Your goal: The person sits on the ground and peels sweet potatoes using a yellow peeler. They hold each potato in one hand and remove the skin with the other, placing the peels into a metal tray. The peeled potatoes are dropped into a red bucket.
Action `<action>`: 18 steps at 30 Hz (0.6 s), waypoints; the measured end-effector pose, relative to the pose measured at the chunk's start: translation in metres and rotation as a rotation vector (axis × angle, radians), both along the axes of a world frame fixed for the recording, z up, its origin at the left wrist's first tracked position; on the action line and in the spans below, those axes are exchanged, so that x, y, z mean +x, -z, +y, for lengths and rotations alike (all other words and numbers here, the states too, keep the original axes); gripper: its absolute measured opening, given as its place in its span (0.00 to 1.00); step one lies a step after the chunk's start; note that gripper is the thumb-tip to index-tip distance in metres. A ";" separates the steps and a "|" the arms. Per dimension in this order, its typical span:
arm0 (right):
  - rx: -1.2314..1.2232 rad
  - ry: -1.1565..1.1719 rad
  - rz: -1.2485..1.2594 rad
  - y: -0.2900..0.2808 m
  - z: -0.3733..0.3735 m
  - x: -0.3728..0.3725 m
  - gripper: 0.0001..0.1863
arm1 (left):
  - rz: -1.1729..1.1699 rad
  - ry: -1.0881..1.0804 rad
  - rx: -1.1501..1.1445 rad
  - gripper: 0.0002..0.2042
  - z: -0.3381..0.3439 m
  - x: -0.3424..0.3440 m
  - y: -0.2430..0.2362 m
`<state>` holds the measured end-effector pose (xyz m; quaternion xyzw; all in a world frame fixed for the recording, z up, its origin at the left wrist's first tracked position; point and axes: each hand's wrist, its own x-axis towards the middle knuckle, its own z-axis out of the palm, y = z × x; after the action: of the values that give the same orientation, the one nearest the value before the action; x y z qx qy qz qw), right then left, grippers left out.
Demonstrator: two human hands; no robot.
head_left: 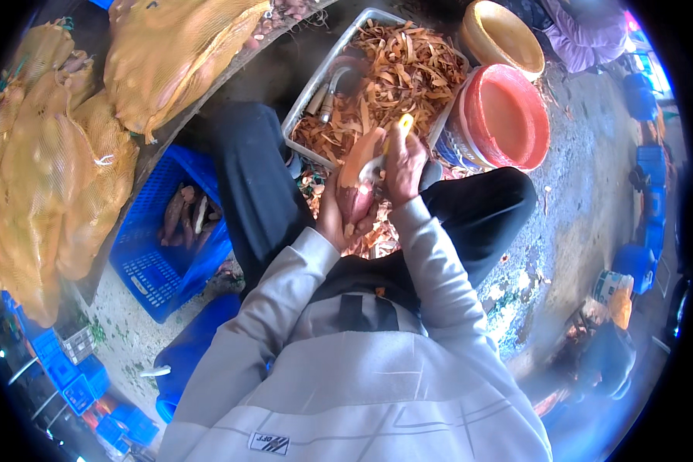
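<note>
My left hand (333, 215) cradles a partly peeled sweet potato (353, 195), reddish below with paler flesh showing toward its tip. My right hand (404, 169) is closed on a peeler with a yellow handle (405, 123), held against the tuber's right side; the blade is hard to make out. Just beyond my hands, a white rectangular tray (295, 123) holds a heap of peelings (400, 61) and some metal-and-wood tools (327, 96). More scraps lie below, between my legs.
Left are a blue crate (142, 277) of sweet potatoes and yellow mesh sacks (46, 192) on a ledge. A pink bucket (535, 127) and beige basin (531, 42) stand at right. Another person's purple sleeve (585, 35) shows top right. Blue crates (651, 185) line the far right.
</note>
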<state>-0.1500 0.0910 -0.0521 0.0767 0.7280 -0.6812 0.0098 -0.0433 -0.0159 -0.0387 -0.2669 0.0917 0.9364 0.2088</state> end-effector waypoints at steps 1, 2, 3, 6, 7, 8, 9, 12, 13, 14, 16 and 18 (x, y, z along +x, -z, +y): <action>0.044 0.053 0.047 0.023 0.009 -0.021 0.28 | 0.048 0.029 -0.003 0.32 0.003 0.003 -0.001; 0.179 0.104 0.071 0.035 0.020 -0.046 0.29 | 0.093 0.054 -0.010 0.32 0.004 0.006 -0.003; 0.316 0.157 0.095 0.043 0.028 -0.069 0.29 | 0.140 0.083 -0.014 0.32 0.005 0.007 -0.004; 0.405 0.439 0.043 0.034 0.032 -0.124 0.32 | 0.223 0.100 0.022 0.35 0.008 0.010 -0.001; 0.379 0.515 0.064 0.044 0.044 -0.140 0.32 | 0.272 0.114 0.046 0.36 0.007 0.007 -0.003; 0.331 0.461 0.009 0.022 0.042 -0.139 0.27 | 0.240 0.068 0.058 0.37 0.004 0.008 -0.004; 0.192 0.381 -0.065 0.020 0.046 -0.143 0.26 | 0.200 0.048 0.048 0.37 0.002 0.007 -0.002; 0.018 0.191 -0.038 0.001 0.049 -0.114 0.23 | 0.135 -0.001 0.029 0.36 -0.004 -0.001 0.008; 0.004 0.163 -0.057 -0.002 0.049 -0.102 0.22 | 0.070 -0.014 0.022 0.35 -0.002 -0.003 0.005; -0.012 0.135 -0.077 -0.004 0.046 -0.087 0.22 | 0.003 -0.029 0.014 0.35 0.000 -0.006 -0.001; -0.150 0.016 -0.024 -0.032 0.022 -0.034 0.19 | -0.020 -0.012 -0.002 0.32 -0.001 -0.007 -0.014; -0.203 -0.083 0.003 -0.033 0.010 0.003 0.17 | 0.008 -0.073 0.058 0.31 0.000 -0.005 -0.004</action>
<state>-0.1467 0.1005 -0.0189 0.0441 0.6580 -0.7504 0.0447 -0.0482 -0.0164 -0.0352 -0.2603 0.0557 0.9466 0.1818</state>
